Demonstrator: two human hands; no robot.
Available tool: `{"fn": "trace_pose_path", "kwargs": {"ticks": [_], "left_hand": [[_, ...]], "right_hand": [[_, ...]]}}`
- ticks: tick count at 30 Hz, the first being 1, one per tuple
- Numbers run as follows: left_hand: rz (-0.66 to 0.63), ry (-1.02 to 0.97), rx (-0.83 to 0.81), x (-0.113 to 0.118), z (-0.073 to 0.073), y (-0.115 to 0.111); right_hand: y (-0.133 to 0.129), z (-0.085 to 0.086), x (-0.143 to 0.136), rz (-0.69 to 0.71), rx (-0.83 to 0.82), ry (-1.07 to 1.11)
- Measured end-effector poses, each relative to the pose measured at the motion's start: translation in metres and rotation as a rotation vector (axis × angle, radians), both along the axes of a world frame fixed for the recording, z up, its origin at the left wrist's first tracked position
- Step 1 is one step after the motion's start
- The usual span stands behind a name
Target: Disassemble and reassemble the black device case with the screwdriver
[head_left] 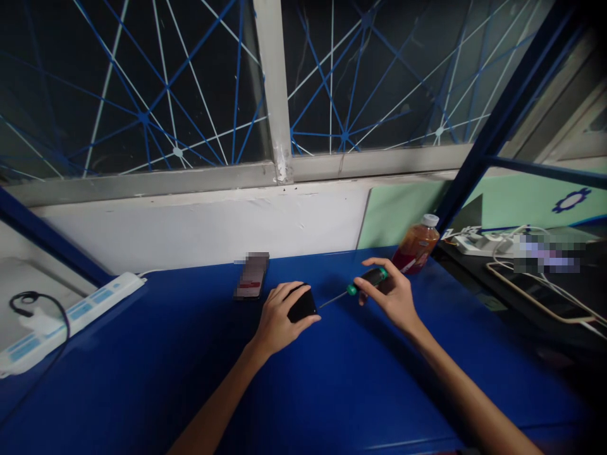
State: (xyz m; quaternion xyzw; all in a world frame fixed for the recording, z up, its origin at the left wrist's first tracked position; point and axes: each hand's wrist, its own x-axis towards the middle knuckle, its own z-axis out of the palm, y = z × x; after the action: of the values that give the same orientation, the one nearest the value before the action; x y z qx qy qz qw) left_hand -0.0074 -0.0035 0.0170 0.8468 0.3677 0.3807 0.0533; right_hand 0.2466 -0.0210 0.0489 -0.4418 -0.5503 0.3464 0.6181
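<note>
My left hand (281,321) is closed around a small black box-like object (303,307), thumb on its near edge and fingers over its top. What kind of object it is I cannot make out. In my right hand (393,296) is a screwdriver (374,278) with a black and green handle, gripped between thumb and fingers. Its thin metal shaft slants down to the left, and the tip is at or very near the right side of the black object. Both hands are above the blue table (332,392).
A phone (252,277) lies behind my left hand. A drink bottle (417,243) with a white cap stands at the back right. At the left edge lies a white power strip (76,322) with a black cable. Another phone (535,292) and white cords rest on the dark surface at right.
</note>
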Motion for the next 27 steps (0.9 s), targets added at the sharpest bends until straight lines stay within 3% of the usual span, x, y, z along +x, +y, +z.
{"fn": "trace_pose_path", "kwargs": {"ticks": [3,5,12,27], "left_hand": [[-0.023,-0.013,-0.008,-0.001,-0.001,0.000],[-0.048,-0.021,-0.021,-0.002,-0.001,0.000],[-0.113,-0.031,-0.049,-0.002,0.004,-0.004],[-0.141,-0.018,-0.049,0.000,0.007,-0.007]], "right_hand": [[0.005,0.001,0.004,-0.158,0.063,0.090],[0.007,0.001,0.005,-0.190,0.074,0.132],[0.003,-0.002,-0.009,-0.070,0.004,0.137],[0.001,-0.005,-0.014,-0.050,0.002,0.154]]}}
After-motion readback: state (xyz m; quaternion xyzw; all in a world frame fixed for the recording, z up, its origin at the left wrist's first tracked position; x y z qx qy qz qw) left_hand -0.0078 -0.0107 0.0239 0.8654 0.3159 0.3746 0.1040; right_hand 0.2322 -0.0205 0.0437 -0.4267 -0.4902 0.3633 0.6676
